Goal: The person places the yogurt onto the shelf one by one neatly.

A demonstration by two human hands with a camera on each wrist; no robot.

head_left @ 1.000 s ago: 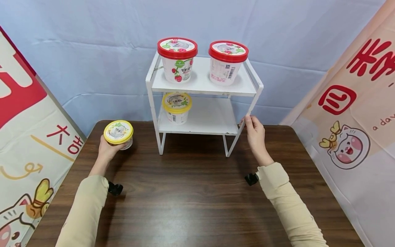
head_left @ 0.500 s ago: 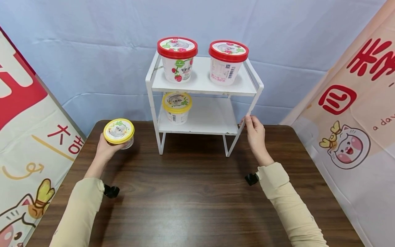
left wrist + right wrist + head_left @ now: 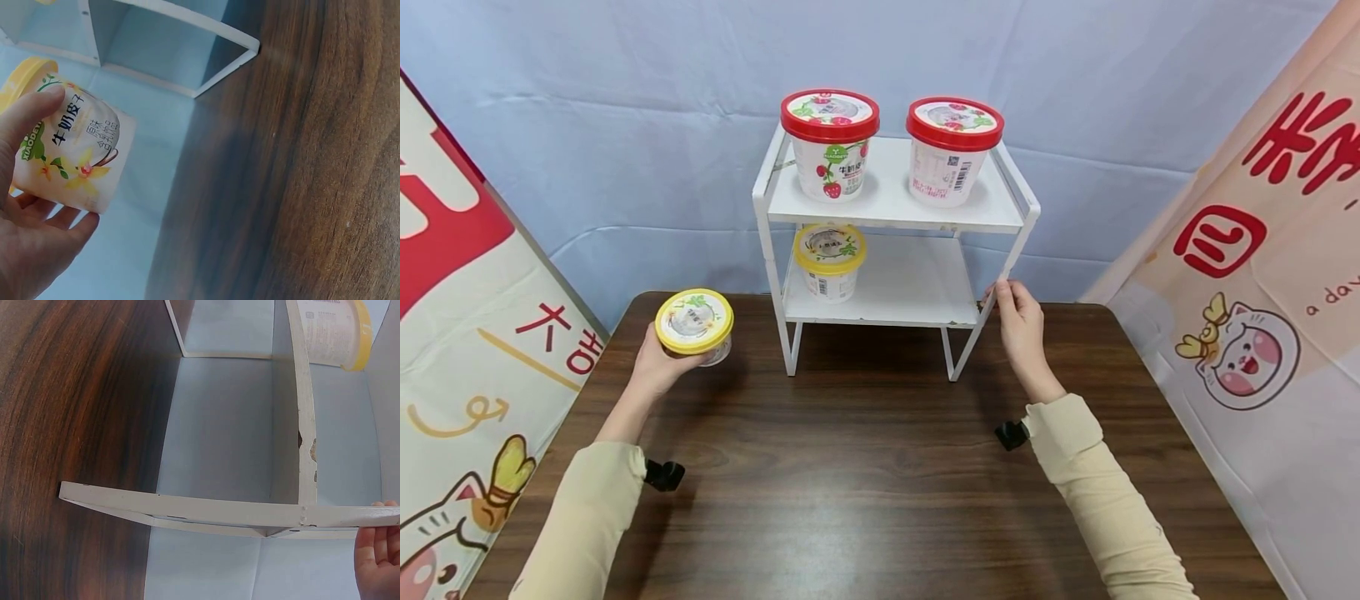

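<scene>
My left hand (image 3: pixel 657 367) grips a yellow-lidded paper tub (image 3: pixel 694 322) from its left side, left of a white two-tier rack (image 3: pixel 891 179). In the left wrist view the thumb lies along the printed side of the tub (image 3: pixel 78 147), and the other fingers curl beneath it; it appears off the table. With curled fingers my right hand (image 3: pixel 1024 333) holds the rack's right front post; its thumb is partly hidden. Two red-lidded tubs, one left (image 3: pixel 831 154) and one right (image 3: pixel 955 158), stand on the top shelf. Another yellow-lidded tub (image 3: pixel 830 265) sits at the left of the lower shelf.
The rack stands near the back edge of a dark wood table (image 3: pixel 850 467). A pale blue cloth (image 3: pixel 662 125) hangs behind it. Printed banners flank the table, one left (image 3: pixel 497 333) and one right (image 3: pixel 1262 275).
The tub in my left hand has risen a little and shifted slightly right, its lid looking larger, while the left forearm has swung outward. My right hand stays on the rack's post.
</scene>
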